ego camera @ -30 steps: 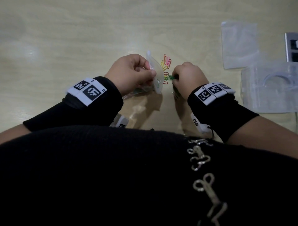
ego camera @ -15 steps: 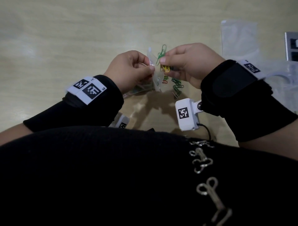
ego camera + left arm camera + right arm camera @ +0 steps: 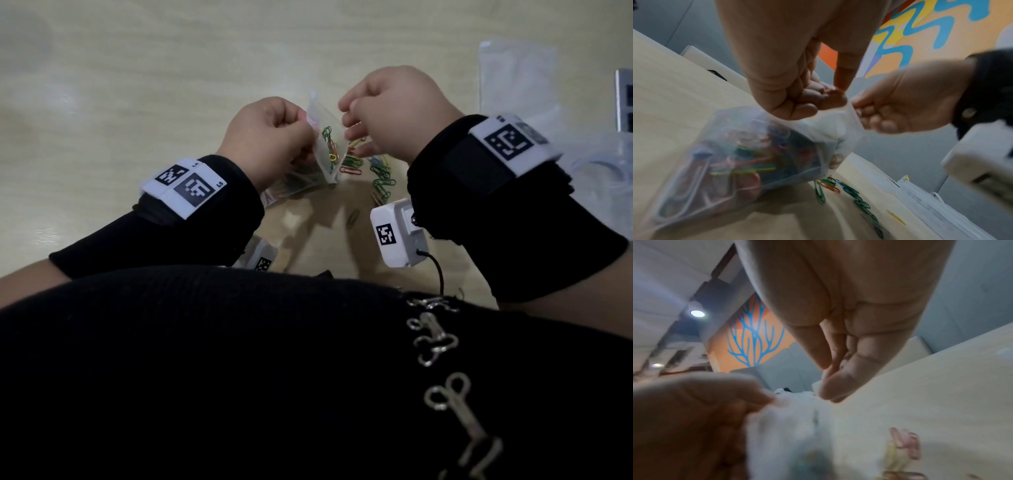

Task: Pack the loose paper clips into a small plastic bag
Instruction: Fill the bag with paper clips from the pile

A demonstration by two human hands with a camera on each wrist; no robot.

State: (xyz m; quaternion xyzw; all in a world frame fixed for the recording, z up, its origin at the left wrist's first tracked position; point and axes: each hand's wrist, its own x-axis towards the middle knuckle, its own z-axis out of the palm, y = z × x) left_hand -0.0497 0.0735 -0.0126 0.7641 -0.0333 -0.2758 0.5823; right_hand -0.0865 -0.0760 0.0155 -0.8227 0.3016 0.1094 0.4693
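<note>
My left hand (image 3: 301,126) pinches the rim of a small clear plastic bag (image 3: 325,150) and holds it up with its mouth upward. In the left wrist view the bag (image 3: 748,154) bulges with several coloured paper clips. My right hand (image 3: 346,113) hovers at the bag's mouth with its fingers loosely curled. Its palm (image 3: 900,100) shows nothing in it, and no clip shows between the fingertips (image 3: 828,386). Loose paper clips (image 3: 351,166), green, red and yellow, lie on the table under the right hand, with a green chain (image 3: 859,199) among them.
A flat stack of spare clear bags (image 3: 513,75) lies at the back right. A clear plastic box (image 3: 599,171) stands at the right edge, near the loose clips. The pale wooden table (image 3: 154,85) stretches to the left.
My right hand picked green clips off the table, raised them to the bag's mouth and let them go; green clips now show inside the bag. The left hand kept holding the bag.
</note>
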